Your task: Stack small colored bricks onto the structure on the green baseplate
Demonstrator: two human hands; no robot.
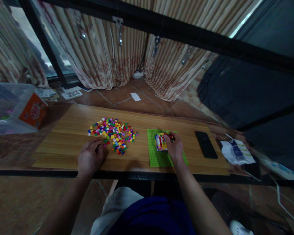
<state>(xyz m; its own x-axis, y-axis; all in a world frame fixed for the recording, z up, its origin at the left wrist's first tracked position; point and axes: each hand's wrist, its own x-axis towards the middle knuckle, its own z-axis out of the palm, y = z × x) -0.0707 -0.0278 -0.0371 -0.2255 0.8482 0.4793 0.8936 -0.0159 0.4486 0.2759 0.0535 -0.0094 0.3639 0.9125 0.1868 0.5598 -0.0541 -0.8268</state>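
Note:
My left hand [89, 156] rests on the table with its fingers curled in, at the near left edge of a spread of small coloured bricks [110, 129]. Whatever its fingers may hold is too small to tell. On a green baseplate [153, 158] stands a block built of white, yellow, red and blue bricks [161, 143]. My right hand [175, 147] reaches over the right part of this brick block, thumb and fingers closed together at its top. A small dark red bit shows near the fingertips, but what they pinch cannot be made out.
A black phone [206, 144] lies on the wooden table [63, 137], right of the baseplate. Past the table's right end is a white and blue packet [237, 151]. A clear plastic bin [12, 107] stands at the left. A dark bar [147, 175] runs along the near edge.

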